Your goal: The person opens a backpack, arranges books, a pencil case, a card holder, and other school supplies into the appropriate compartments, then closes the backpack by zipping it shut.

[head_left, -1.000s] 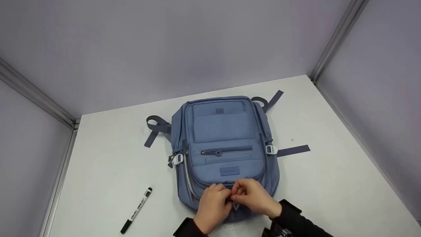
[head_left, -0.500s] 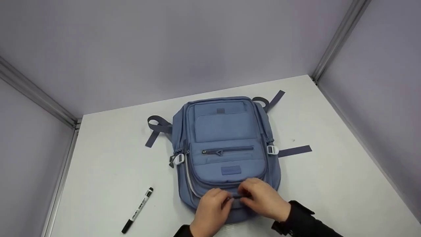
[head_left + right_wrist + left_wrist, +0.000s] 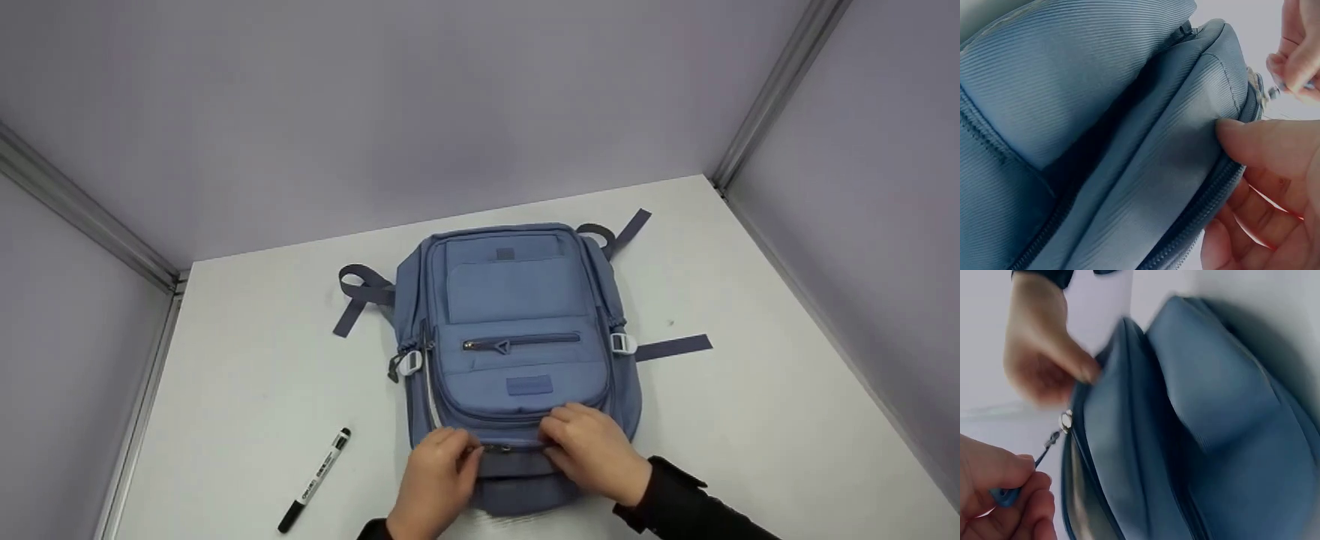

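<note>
A blue backpack (image 3: 517, 292) lies front up on the white table, its lower end nearest me. My left hand (image 3: 439, 476) pinches the blue pull tab (image 3: 1006, 496) of a zipper at the bag's lower front. A short cord runs taut from that tab to the metal slider (image 3: 1066, 421). Pale lining shows along the parted zipper beside the slider in the left wrist view. To the right, my right hand (image 3: 596, 454) grips the pocket edge by the zipper, thumb (image 3: 1264, 143) pressed on the ribbed fabric and fingers behind it.
A black-and-white marker (image 3: 315, 480) lies on the table (image 3: 225, 390) left of the bag. Dark straps (image 3: 673, 347) spread out from the bag's sides, with white buckles (image 3: 622, 343) at its edges. Grey walls (image 3: 450, 112) enclose the table at the back and both sides.
My left hand has moved left along the bag's lower front, away from the right hand, and the slider shows between them. My right hand has shifted slightly right.
</note>
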The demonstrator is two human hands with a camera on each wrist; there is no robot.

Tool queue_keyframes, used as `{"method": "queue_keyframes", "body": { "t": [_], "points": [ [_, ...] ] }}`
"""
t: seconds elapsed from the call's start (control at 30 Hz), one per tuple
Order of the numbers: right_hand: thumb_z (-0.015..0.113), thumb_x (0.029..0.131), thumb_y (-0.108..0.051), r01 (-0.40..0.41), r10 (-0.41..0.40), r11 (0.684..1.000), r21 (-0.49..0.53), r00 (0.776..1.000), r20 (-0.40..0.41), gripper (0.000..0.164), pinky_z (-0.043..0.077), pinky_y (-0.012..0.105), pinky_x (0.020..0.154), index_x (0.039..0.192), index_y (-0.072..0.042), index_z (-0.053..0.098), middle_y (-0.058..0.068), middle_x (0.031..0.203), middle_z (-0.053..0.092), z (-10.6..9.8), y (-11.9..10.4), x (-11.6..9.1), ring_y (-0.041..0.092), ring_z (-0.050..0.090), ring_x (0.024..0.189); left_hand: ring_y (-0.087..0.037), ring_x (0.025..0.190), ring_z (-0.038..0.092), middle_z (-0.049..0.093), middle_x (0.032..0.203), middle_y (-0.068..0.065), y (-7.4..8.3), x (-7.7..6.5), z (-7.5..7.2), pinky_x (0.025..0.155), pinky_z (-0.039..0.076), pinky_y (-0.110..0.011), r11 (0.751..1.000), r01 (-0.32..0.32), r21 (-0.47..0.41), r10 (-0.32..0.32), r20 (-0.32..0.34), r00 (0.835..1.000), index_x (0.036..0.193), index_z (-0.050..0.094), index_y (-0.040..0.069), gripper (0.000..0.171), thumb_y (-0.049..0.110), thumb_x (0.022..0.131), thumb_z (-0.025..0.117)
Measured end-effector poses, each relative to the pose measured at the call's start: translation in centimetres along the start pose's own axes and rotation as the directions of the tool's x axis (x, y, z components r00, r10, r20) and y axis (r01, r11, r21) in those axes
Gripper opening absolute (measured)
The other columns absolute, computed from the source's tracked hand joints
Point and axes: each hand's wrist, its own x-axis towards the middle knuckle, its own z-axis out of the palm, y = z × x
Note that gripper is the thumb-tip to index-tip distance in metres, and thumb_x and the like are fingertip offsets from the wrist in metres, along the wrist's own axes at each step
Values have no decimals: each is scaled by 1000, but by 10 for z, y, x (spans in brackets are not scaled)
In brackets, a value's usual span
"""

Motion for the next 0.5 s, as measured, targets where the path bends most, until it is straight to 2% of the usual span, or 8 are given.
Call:
{"method": "queue_keyframes", "body": {
  "t": [0.1,0.17,0.23,0.33,0.5],
  "points": [
    [84,71,-9,6,-6,1000,5,1000,4,22,50,29,65,78,-16,64,-4,75,63,1,0,0,14,58,71,-7,68,57,63,73,4,-19,-1,-11,62,49,-23,994,95,50,-94,-16,995,76,64,14,21,-1,76,80],
    [84,71,-9,8,-8,1000,8,1000,-2,22,50,29,64,78,-16,64,-4,75,62,1,0,0,14,58,71,-7,68,58,64,73,5,-31,0,-18,63,50,-24,986,150,80,-151,8,989,75,65,14,20,1,77,80],
    [84,71,-9,9,-9,1000,12,1000,-8,23,49,29,64,78,-16,63,-4,74,62,0,0,0,13,57,70,-8,68,58,64,73,4,-40,4,-24,63,49,-25,978,171,117,-177,46,983,75,65,14,19,4,78,80],
    [84,71,-9,9,-8,1000,19,1000,-17,23,49,28,64,78,-16,63,-4,74,61,-1,1,-1,13,57,70,-8,66,56,63,71,4,-51,13,-28,61,47,-25,974,156,162,-174,98,980,75,64,15,18,9,78,81],
    [84,70,-9,22,-21,999,23,999,-42,23,49,28,64,77,-16,63,-5,74,61,-1,0,0,13,56,70,-11,63,58,65,68,3,-64,30,-29,59,46,-26,972,86,217,-114,116,987,73,63,14,21,13,75,84]
  ]
}}
